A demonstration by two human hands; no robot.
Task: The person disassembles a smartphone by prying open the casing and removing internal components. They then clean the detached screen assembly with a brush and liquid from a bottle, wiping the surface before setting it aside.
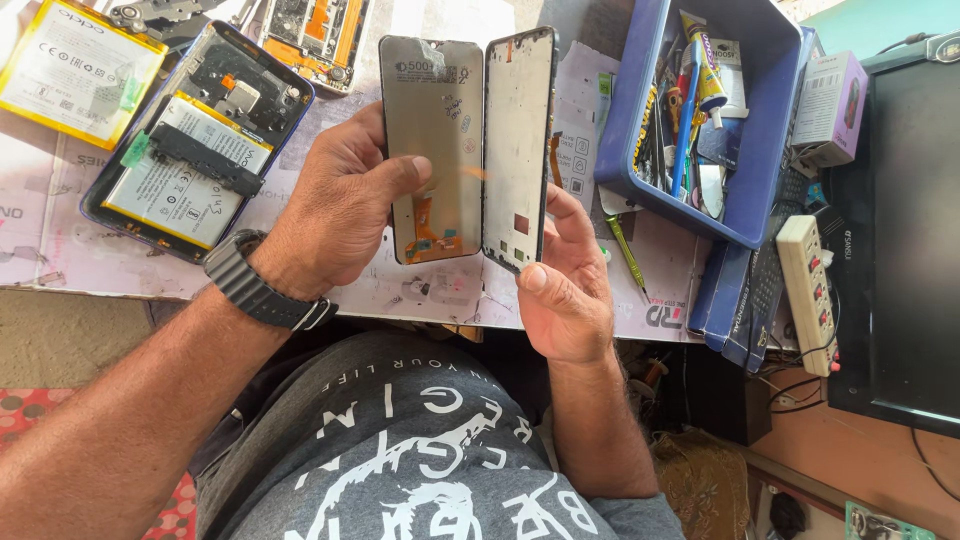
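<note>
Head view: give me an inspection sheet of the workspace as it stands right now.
Surface: table covered with printed paper sheets.
Job's things: display panel in the left hand; phone frame in the right hand, held side by side above the table edge.
Clutter: opened phone showing its battery, loose yellow-edged battery, second opened phone, blue tray of tools and a glue tube, green screwdriver, small purple box.
Grippers: both hands closed on their parts; black watch on the left wrist.
Cables: white power strip with thin leads.
Surroundings: dark monitor at right.
</note>
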